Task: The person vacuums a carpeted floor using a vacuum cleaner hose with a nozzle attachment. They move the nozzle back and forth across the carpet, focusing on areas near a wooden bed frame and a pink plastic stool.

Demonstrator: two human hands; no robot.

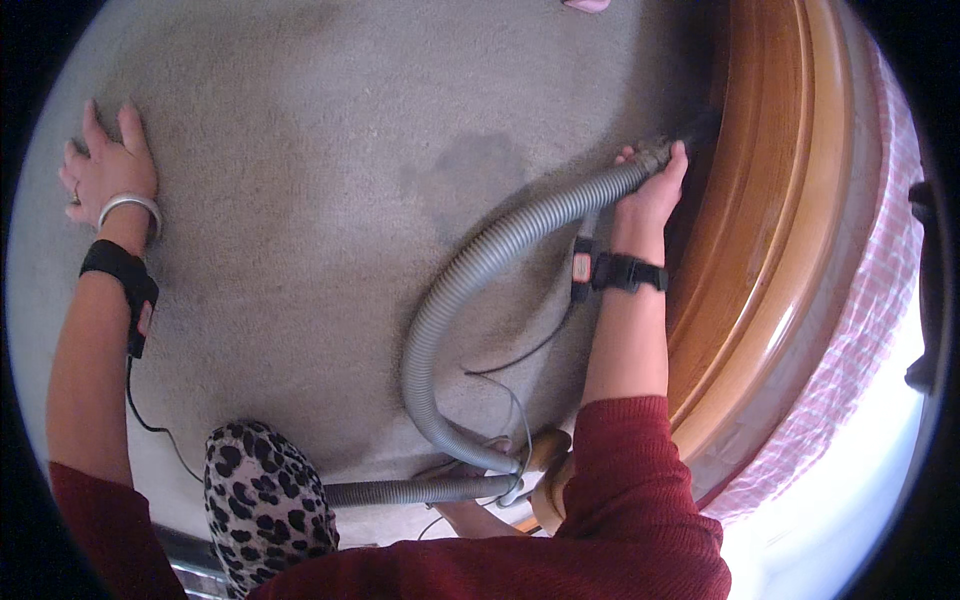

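My right hand is wrapped round the end of a grey ribbed vacuum cleaner hose, at the shadowed gap beneath a wooden bed frame. What lies beyond the hose end is dark and hard to make out. From there the hose bends down in a wide curve and runs back past my knee. Over on the left, my left hand rests on the grey carpet with its fingers spread, holding nothing. A silver bangle circles that wrist.
Black straps with small devices sit on both forearms, and thin cables trail from them. A dark stain marks the carpet. A pink checked cloth covers the bed at the right. Something pink shows at the top edge.
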